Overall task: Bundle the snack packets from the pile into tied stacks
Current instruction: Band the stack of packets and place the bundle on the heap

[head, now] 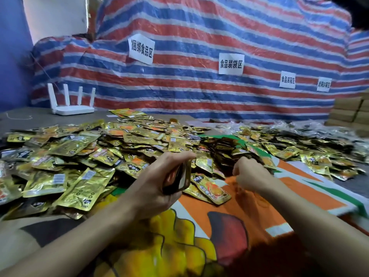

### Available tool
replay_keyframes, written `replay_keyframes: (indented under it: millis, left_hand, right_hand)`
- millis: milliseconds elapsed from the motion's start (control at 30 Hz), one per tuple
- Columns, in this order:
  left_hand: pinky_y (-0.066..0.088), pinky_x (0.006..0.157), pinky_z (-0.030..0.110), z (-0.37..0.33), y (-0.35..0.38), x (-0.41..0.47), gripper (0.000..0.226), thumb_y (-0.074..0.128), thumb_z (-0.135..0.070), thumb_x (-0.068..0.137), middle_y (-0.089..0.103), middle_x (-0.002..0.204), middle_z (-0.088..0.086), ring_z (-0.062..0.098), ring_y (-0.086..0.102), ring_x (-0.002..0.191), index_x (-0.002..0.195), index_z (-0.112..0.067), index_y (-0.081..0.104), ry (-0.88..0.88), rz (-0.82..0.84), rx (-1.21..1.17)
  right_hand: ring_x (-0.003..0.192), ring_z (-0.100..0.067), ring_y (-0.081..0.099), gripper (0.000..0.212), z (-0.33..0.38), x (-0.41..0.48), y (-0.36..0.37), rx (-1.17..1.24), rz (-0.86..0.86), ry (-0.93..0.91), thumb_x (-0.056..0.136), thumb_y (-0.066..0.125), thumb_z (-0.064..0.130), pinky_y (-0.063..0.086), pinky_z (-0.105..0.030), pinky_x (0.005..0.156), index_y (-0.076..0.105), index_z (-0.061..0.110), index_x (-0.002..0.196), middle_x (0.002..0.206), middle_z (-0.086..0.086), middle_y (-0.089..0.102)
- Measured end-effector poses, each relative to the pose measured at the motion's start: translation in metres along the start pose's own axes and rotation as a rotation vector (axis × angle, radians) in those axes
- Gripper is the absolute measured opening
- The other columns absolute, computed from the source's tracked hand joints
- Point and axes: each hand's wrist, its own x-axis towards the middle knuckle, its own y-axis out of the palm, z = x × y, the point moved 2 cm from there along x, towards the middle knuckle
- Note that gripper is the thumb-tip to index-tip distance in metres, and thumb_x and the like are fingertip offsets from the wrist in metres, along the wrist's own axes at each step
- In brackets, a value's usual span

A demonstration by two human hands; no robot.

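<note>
Gold foil snack packets are lying jumbled in a pile across the tabletop's left and far side — overlapping, mostly flat — while a thin stack is standing edge-on, gripped in the left hand.

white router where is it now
In the head view the white router sits far left at the back of the table, in front of the striped tarp and behind the pile of snack packets.

Router, tarp w/ signs, prob. boxes
</note>
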Motion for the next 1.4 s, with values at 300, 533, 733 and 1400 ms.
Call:
replay_keyframes:
  millis: [300,533,733,1400]
  left_hand:
    - [0.042,0.056,0.021,0.016,-0.007,-0.007,0.072,0.062,0.002,0.080,0.048,0.079,-0.014,0.007,0.045,0.062,0.139,-0.036,0.047,-0.101,-0.143,-0.097]
    - [0.056,0.065,0.045,0.013,-0.023,-0.004,0.072,0.062,0.000,0.073,0.057,0.087,0.008,0.034,0.057,0.078,0.129,-0.045,0.053,-0.275,-0.365,-0.308]
    - [0.056,0.066,0.038,0.029,-0.037,-0.002,0.072,0.065,0.001,0.063,0.070,0.110,0.016,0.027,0.064,0.080,0.126,-0.033,0.059,-0.520,-0.420,-0.550]
    - [0.050,0.060,0.036,0.045,-0.076,-0.007,0.048,0.067,-0.005,0.046,0.051,0.064,0.012,0.021,0.052,0.055,0.092,-0.001,0.055,-1.001,-0.363,-1.106]
  right_hand:
    - [0.073,-0.027,0.060,0.008,-0.001,0.012,0.016,-0.109,-0.065,-0.036,0.088,0.059,0.009,0.045,-0.031,0.057,0.065,0.012,0.092,0.085,-0.005,0.062]
    - [0.063,-0.032,0.060,0.013,0.031,-0.005,-0.015,0.044,-0.316,-0.044,0.078,0.063,0.009,0.052,-0.036,0.055,0.062,0.006,0.066,0.069,-0.010,0.062]
    - [0.076,-0.003,0.063,0.013,0.127,-0.022,-0.026,0.592,-0.247,-0.464,0.090,0.066,0.017,0.047,-0.016,0.062,0.079,0.014,0.088,0.085,0.004,0.073]
    - [0.077,-0.021,0.057,0.014,0.184,-0.021,0.026,1.794,0.581,-0.413,0.070,0.054,0.015,0.038,-0.035,0.076,0.060,0.015,0.058,0.073,-0.007,0.061]
